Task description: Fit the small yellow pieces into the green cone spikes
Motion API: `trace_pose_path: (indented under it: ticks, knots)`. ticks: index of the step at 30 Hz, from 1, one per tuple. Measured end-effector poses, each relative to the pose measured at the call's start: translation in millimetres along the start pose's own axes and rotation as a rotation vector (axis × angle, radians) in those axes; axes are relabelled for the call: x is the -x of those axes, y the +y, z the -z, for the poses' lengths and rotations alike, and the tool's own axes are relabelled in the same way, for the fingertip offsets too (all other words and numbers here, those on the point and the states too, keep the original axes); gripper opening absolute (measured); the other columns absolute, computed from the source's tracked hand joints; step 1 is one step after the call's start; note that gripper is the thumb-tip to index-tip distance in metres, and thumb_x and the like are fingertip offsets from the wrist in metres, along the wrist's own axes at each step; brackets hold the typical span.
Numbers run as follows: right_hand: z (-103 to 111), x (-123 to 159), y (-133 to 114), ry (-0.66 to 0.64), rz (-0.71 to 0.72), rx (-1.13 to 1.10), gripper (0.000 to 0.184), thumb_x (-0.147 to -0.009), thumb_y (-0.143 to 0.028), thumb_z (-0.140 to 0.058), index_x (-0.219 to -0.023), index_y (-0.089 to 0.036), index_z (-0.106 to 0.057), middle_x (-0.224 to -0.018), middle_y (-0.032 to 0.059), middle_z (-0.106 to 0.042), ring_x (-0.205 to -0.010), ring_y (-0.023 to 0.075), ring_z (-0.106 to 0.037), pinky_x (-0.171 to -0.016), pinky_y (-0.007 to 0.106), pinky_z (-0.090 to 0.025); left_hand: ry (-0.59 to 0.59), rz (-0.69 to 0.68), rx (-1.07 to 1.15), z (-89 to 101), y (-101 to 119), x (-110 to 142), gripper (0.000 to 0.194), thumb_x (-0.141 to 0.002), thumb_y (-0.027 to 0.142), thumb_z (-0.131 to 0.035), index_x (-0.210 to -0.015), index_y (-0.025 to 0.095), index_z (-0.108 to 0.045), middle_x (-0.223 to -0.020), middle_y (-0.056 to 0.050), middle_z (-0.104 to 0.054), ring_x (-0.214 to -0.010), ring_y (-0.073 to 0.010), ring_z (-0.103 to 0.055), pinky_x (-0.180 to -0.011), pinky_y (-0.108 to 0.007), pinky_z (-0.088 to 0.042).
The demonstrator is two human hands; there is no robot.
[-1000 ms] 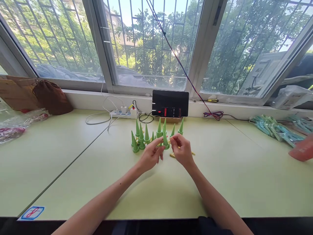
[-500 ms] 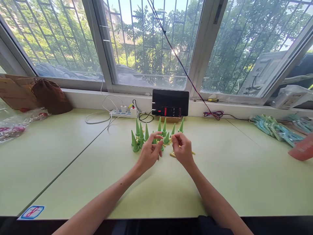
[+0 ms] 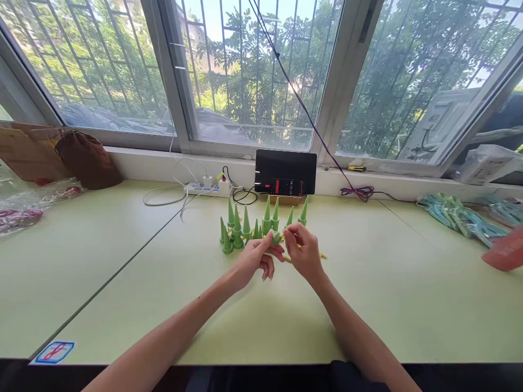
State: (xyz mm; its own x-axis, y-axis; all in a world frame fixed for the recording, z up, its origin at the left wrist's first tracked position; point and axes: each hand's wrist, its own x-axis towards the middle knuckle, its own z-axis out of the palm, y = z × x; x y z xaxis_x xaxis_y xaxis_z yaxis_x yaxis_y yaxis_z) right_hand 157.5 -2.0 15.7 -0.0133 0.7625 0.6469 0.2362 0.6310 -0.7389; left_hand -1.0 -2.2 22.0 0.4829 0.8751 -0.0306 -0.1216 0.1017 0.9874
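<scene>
Between thumb and fingers, my left hand (image 3: 257, 257) grips a green cone (image 3: 277, 238), tilted so that its pointed shape is foreshortened. Close on its right, my right hand (image 3: 303, 247) is pinched around a small yellow stick (image 3: 282, 235), mostly covered by the fingertips. Whether the stick touches the cone I cannot tell. Several more green cones (image 3: 246, 223) stand upright on collared bases just beyond my hands, some of them stacked or overlapping. Yellow sticks (image 3: 323, 256) lie on the table beside and partly behind my right hand.
A black tablet-like screen (image 3: 286, 169) showing a timer leans at the back. Left of it sit a power strip (image 3: 208, 189) and cables. A brown bag (image 3: 87, 160) is far left; teal bundles (image 3: 457, 218) and a red object (image 3: 504, 247) lie far right on the pale green table (image 3: 388, 294).
My left hand let go of one upright cone, opened near the standing cones, then closed on a cone now tilted beside my right hand. My right hand stays pinched in nearly the same place.
</scene>
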Motion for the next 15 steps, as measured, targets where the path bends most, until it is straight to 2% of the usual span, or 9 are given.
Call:
trace_pose_path:
  ticks: [3,10,15]
  knots:
    - [-0.1,-0.1,-0.3,-0.006,-0.001,0.002,0.018,-0.095,-0.031,-0.05,-0.08,-0.02,-0.051,-0.063,-0.0037,-0.048,-0.052,0.0089,-0.042,-0.051,0.021,-0.038,-0.032,0.002,0.053,0.6,2.1,1.0,0.058,-0.084,0.065,-0.053,-0.088,0.009,-0.066,-0.087,-0.013,-0.071,-0.04,-0.0101,-0.056,-0.034,-0.021,-0.036]
    - [-0.4,-0.6,-0.2,0.005,0.025,0.014,0.017,-0.094,-0.028,-0.05,-0.079,-0.02,-0.052,-0.064,-0.0034,-0.05,-0.054,0.009,-0.044,-0.051,0.021,-0.038,-0.094,0.073,0.214,1.7,3.0,1.4,0.048,-0.086,0.057,-0.056,-0.087,0.01,-0.064,-0.077,-0.006,-0.063,-0.044,-0.0082,-0.053,-0.036,-0.019,-0.038]
    - [0.1,-0.6,-0.9,-0.012,0.024,0.007,0.018,-0.094,-0.028,-0.051,-0.078,-0.019,-0.051,-0.063,-0.0039,-0.049,-0.053,0.0087,-0.043,-0.051,0.021,-0.037,-0.049,-0.045,0.098,2.6,2.4,1.1,0.041,-0.087,0.052,-0.059,-0.083,0.011,-0.06,-0.078,-0.005,-0.062,-0.049,-0.0083,-0.055,-0.039,-0.019,-0.041]
